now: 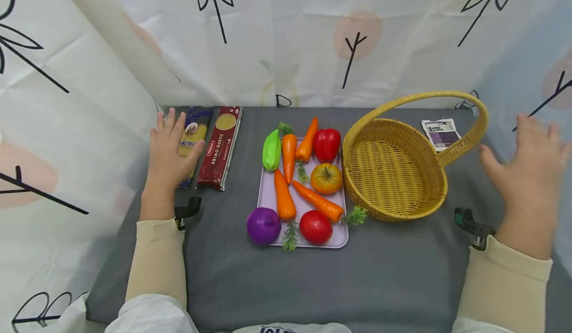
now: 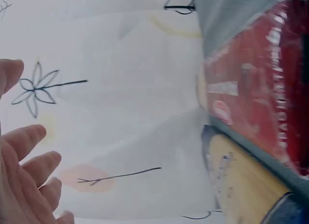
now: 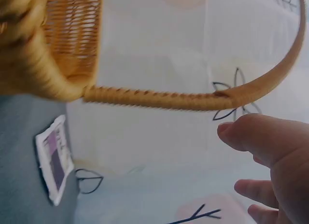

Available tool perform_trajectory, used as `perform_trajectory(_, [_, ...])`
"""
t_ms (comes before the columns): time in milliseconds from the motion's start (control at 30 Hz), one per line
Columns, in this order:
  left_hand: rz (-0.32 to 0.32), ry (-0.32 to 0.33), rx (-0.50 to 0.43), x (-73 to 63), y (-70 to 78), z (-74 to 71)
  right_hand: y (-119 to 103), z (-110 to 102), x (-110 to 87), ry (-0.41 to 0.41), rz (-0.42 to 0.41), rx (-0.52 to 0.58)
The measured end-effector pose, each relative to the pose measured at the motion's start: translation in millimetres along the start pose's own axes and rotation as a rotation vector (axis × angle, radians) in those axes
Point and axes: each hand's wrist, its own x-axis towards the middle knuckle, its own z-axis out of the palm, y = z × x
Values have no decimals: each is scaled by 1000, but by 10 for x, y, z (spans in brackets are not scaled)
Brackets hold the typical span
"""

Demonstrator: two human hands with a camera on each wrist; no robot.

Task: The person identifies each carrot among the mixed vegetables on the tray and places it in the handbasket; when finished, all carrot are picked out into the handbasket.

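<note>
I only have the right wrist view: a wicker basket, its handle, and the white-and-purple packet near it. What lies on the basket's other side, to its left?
Observer: A lilac tray lies there, with a red tomato at its near edge.

Operator: And what is the left hand nearest to?

Observer: A blue-and-yellow packet, which it partly covers in the head view; I can't tell whether they touch.
</note>
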Motion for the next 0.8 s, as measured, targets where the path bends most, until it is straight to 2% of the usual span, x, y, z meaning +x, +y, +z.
perform_trajectory(100, [20, 24, -69, -20, 61, -66, -70, -74, -89, 46, -14, 35])
perform_trajectory(300, [62, 68, -158, -50, 164, -150, -233, -236, -217, 100, -65, 27])
perform_trajectory(367, [93, 96, -177, -63, 191, -166, -298, -285, -262, 118, -96, 31])
perform_trajectory(500, [196, 182, -227, -90, 247, -182, -437, -364, -383, 164, -163, 67])
perform_trajectory(600, [272, 241, -273, -99, 306, -188, -530, -407, -485, 234, -237, 132])
perform_trajectory(800, [337, 306, -331, -96, 422, -188, -698, -416, -633, 450, -446, 247])
